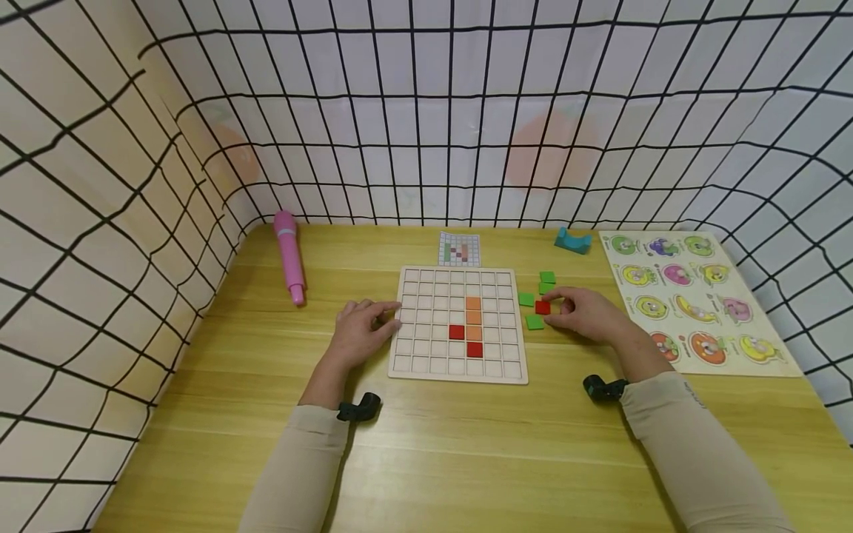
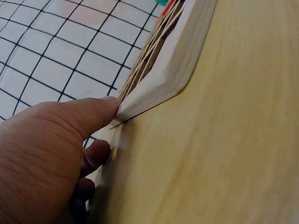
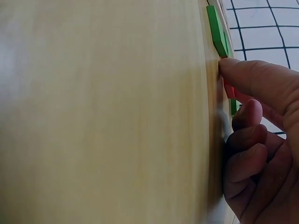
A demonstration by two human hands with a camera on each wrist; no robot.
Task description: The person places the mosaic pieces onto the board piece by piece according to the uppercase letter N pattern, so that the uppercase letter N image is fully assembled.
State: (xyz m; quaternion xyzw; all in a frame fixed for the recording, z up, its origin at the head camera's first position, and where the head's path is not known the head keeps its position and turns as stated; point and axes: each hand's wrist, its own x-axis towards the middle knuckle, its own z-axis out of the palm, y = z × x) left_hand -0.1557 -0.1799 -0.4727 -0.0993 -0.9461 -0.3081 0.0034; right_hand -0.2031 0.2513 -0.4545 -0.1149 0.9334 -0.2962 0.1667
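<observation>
A pale wooden grid board (image 1: 440, 366) lies in the middle of the table. It carries a column of three orange tiles (image 1: 473, 317) and two red tiles (image 1: 456, 332). My left hand (image 1: 356, 333) rests at the board's left edge, thumb and index fingertips touching it; in the left wrist view the thumb (image 2: 96, 112) meets a board corner. Right of the board, my right hand (image 1: 586, 314) pinches a loose red tile (image 1: 543, 307) between thumb and index finger, its other fingers curled. Several green tiles (image 1: 535, 323) lie around that red one.
A small pattern card (image 1: 460, 249) lies behind the board. At the left is a pink pen-like stick (image 1: 289, 255). Back right sit a blue curved piece (image 1: 573, 240) and a fruit picture board (image 1: 696, 303). Black netting (image 1: 453, 148) over white cloth encloses the table.
</observation>
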